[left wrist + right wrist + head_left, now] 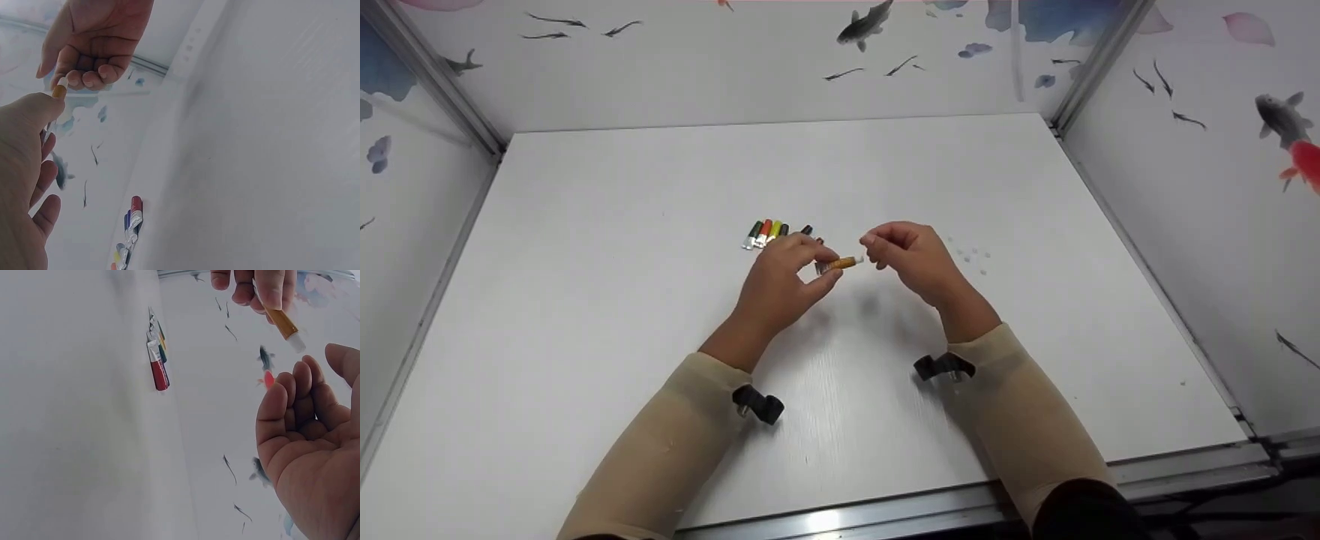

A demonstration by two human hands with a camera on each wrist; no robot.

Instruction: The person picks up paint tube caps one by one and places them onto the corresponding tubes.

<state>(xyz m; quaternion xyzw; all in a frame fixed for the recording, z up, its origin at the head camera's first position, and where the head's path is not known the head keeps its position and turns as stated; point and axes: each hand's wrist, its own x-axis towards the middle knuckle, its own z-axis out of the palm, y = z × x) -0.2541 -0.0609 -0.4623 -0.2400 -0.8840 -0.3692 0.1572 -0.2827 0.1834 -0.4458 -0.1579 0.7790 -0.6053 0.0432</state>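
Observation:
My left hand [781, 281] pinches a small ochre paint tube [844, 263] between thumb and fingers, its white cap end [296, 342] pointing toward the right hand. Just beyond that tip is my right hand [919, 259], its fingers loosely bent. In the right wrist view a gap shows between its thumb and fingers, with nothing held there. Several paint tubes [766, 229] in green, red, yellow and dark colours lie in a row behind the left hand, which partly hides them. A red tube [159, 370] is nearest in the right wrist view.
Several tiny white pieces [967, 259] lie scattered on the white table [660, 202] to the right of the right hand. Walls with painted fish [864, 26] enclose the back and sides. A metal rail [840, 520] runs along the front edge.

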